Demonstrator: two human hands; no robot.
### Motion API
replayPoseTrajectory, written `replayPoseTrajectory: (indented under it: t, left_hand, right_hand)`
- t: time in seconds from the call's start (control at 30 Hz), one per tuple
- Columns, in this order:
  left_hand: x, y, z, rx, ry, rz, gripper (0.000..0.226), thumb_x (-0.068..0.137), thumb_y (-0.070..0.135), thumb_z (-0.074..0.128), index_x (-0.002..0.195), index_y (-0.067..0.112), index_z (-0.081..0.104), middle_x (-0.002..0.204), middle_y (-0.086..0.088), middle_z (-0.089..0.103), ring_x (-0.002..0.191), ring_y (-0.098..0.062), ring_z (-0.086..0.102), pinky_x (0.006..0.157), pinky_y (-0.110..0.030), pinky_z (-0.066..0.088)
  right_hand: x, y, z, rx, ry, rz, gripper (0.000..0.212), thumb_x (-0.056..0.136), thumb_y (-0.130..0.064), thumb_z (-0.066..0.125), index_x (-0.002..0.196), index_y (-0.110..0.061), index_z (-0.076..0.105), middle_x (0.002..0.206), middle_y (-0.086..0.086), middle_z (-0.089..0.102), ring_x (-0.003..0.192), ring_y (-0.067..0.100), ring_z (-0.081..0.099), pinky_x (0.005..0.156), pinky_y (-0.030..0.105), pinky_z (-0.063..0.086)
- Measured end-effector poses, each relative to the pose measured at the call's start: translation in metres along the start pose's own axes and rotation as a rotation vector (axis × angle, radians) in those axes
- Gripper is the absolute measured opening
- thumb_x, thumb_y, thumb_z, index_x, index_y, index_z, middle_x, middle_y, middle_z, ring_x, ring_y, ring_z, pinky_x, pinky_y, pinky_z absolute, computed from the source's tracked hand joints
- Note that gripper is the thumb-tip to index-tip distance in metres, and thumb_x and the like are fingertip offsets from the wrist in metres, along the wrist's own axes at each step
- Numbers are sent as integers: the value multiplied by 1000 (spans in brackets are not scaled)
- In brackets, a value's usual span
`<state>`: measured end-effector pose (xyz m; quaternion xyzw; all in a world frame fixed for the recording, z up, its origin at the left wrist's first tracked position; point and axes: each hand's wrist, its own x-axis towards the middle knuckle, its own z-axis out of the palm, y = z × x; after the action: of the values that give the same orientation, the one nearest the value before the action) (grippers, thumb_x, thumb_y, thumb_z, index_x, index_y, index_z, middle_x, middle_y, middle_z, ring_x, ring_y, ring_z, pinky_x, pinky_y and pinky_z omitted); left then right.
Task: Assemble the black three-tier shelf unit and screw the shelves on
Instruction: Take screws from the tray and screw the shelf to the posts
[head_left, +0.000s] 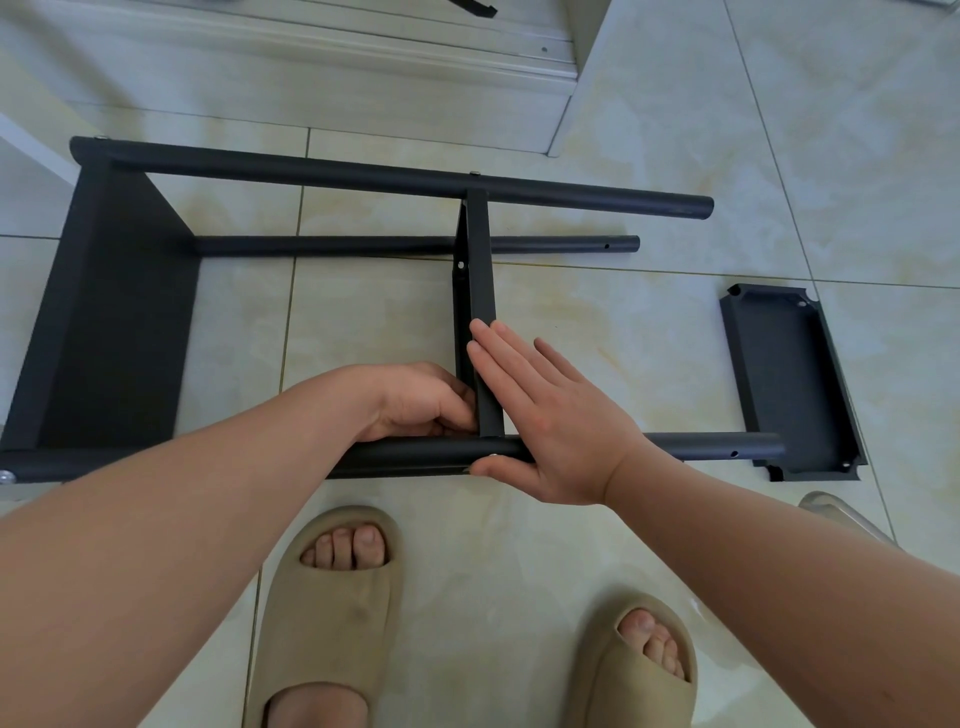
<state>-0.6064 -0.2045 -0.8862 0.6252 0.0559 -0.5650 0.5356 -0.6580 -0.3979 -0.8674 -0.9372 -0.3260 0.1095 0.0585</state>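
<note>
The black shelf unit lies on its side on the tiled floor in front of you. Its poles run left to right and one shelf is already fixed at the left end.

The middle shelf stands on edge between the far pole and the near pole. It crosses in front of a third pole that lies lower down, near the floor.

Your left hand is curled at the corner where the middle shelf meets the near pole, with its fingertips tucked against the shelf's left side. Whether they pinch anything there is hidden.

Your right hand lies flat with straight fingers against the shelf's right side. Its thumb reaches under the near pole and touches a small silver screw at the joint. The two hands sit close together, with only the shelf's edge between them.

A loose shelf lies flat on the floor to the right, hollow side up, just beyond the near pole's open end.

Your feet in beige sandals stand on the near side of the frame.
</note>
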Motion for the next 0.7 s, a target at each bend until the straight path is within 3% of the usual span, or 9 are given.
replayPoseTrajectory:
  t: [0.4,0.57,0.7]
  left_hand:
    - [-3,0,0,2,-17,-10,21,92,0,56,110,-5,65,86,-15,71,72,-20,71,68,-27,59]
    - [-2,1,0,53,-14,-25,27,92,1,56,117,-7,63,95,-20,70,78,-24,69,75,-32,57]
    - [-2,1,0,55,-16,-21,21,91,1,56,109,-4,66,90,-18,71,75,-23,70,73,-32,57]
  right_hand:
    - [1,0,-2,24,-19,2,99,94,-73,32,161,-5,8,170,7,-4,156,22,-7,125,50,15]
    - [1,1,-3,33,-18,3,99,94,-74,32,161,-5,8,170,7,-4,156,22,-6,125,52,14]
    - [1,1,-3,36,-23,2,99,94,-73,33,161,-5,8,170,7,-5,156,21,-7,125,53,14]
